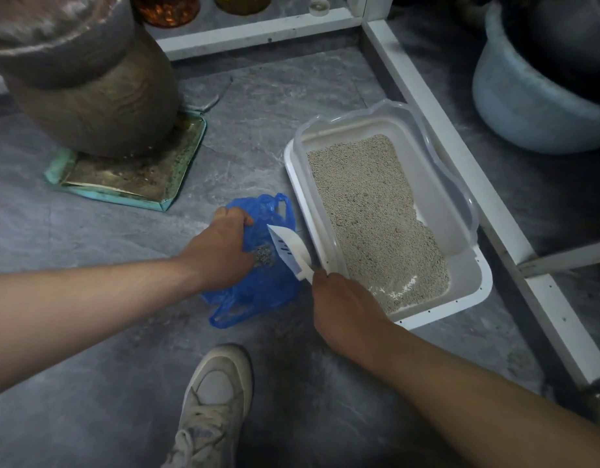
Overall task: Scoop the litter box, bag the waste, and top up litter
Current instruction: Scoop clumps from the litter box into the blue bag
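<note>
We are tipping the scoop [288,249], gripped by the right hand [339,298], over the blue bag [258,288] lying on the floor beside the litter box [474,292]. The left hand [221,244] is pinching the bag open. Some clumps [263,260] are bagged; topping up is remaining.
</note>
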The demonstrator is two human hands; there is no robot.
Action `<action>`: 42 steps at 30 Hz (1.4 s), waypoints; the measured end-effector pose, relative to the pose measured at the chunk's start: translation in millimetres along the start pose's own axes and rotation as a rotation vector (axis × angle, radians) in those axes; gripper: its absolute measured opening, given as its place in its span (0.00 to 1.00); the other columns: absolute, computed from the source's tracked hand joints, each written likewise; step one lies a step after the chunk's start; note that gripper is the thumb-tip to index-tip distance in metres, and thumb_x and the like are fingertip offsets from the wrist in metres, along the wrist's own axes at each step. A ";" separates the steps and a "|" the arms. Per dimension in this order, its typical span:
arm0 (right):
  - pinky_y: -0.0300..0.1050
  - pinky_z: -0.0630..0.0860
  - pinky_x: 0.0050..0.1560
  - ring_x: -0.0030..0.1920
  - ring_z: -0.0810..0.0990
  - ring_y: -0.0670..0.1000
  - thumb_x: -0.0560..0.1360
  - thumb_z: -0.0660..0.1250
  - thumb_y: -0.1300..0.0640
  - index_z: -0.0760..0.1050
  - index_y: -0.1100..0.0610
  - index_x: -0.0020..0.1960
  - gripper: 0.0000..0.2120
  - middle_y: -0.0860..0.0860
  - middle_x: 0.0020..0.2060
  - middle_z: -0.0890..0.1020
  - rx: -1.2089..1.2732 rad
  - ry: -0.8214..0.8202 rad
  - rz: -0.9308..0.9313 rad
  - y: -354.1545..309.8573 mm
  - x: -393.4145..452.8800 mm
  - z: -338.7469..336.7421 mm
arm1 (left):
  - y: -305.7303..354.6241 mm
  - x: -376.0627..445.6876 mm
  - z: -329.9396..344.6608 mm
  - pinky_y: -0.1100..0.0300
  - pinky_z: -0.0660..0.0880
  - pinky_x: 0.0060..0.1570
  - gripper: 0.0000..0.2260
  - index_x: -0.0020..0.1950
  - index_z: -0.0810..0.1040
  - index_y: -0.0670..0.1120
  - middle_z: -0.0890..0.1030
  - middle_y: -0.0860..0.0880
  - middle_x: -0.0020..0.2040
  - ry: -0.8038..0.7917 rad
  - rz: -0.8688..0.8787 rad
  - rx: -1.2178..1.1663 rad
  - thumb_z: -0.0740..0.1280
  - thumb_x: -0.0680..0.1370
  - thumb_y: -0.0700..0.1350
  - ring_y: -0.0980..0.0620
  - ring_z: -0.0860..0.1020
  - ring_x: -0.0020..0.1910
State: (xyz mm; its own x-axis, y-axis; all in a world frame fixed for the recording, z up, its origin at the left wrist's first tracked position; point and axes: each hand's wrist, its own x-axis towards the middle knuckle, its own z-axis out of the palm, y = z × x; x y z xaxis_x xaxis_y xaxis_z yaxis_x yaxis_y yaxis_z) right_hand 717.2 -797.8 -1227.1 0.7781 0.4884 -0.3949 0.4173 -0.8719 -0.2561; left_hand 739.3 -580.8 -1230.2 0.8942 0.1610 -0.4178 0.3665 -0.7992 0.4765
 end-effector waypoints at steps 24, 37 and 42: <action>0.35 0.58 0.25 0.20 0.64 0.49 0.80 0.62 0.58 0.74 0.60 0.47 0.06 0.53 0.24 0.75 1.022 -0.031 0.790 124.9 1.1 -44.6 | 6.8 7.0 15.4 0.56 0.70 0.51 0.22 0.63 0.67 0.51 0.65 0.52 0.60 -0.028 0.053 0.000 0.70 0.73 0.41 0.51 0.73 0.51; 0.51 0.77 0.52 0.47 0.80 0.57 0.81 0.50 0.39 0.73 0.54 0.39 0.25 0.56 0.44 0.81 0.195 -0.126 0.507 126.9 2.3 -24.3 | 5.5 7.5 15.7 0.55 0.70 0.56 0.21 0.63 0.67 0.51 0.67 0.52 0.61 -0.043 0.076 0.003 0.71 0.74 0.43 0.52 0.71 0.54; 0.53 0.78 0.53 0.52 0.78 0.60 0.80 0.56 0.41 0.78 0.56 0.48 0.21 0.57 0.45 0.80 0.105 0.114 0.469 118.2 5.4 -43.6 | -0.8 0.8 2.1 0.56 0.73 0.49 0.21 0.61 0.66 0.54 0.70 0.52 0.59 -0.067 0.057 -0.002 0.67 0.73 0.38 0.52 0.75 0.49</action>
State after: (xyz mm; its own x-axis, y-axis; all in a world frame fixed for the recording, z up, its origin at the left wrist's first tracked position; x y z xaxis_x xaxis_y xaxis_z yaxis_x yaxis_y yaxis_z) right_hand 791.2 -899.7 -1221.0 0.9197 0.0325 -0.3912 -0.0348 -0.9859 -0.1639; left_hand 739.2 -581.2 -1232.5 0.8944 0.0761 -0.4407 0.3160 -0.8049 0.5023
